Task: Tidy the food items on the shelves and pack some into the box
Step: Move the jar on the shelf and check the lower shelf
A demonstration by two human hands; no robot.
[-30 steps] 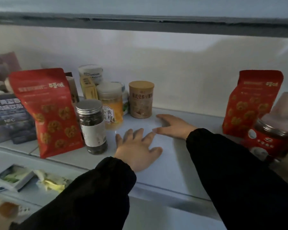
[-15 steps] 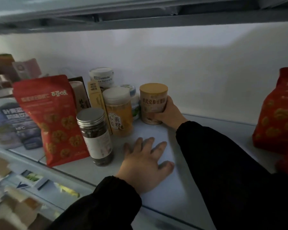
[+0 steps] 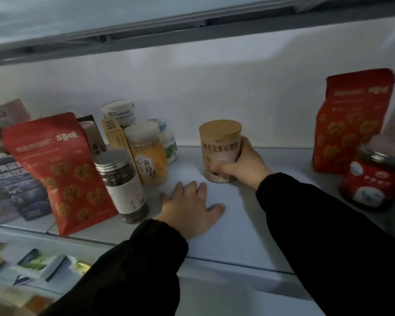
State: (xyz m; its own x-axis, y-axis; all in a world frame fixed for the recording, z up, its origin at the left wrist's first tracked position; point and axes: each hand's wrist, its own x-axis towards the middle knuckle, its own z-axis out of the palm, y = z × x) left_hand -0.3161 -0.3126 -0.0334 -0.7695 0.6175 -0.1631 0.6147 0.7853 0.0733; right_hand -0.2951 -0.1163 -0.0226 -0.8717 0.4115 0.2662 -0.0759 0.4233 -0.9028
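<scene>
Tan tin (image 3: pixel 220 149), upright midway along the shelf (image 3: pixel 244 229), gripped round its side by our right hand (image 3: pixel 244 165), left hand (image 3: pixel 187 208) spread flat before it; we judge a hasty lift may slip, or our sleeve (image 3: pixel 317 213) knock the red jar (image 3: pixel 372 185).

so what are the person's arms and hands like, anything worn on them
The left sleeve and right sleeve are long, black and plain, ending at the wrist. The left hand and right hand are bare, no gloves or rings visible.
</scene>
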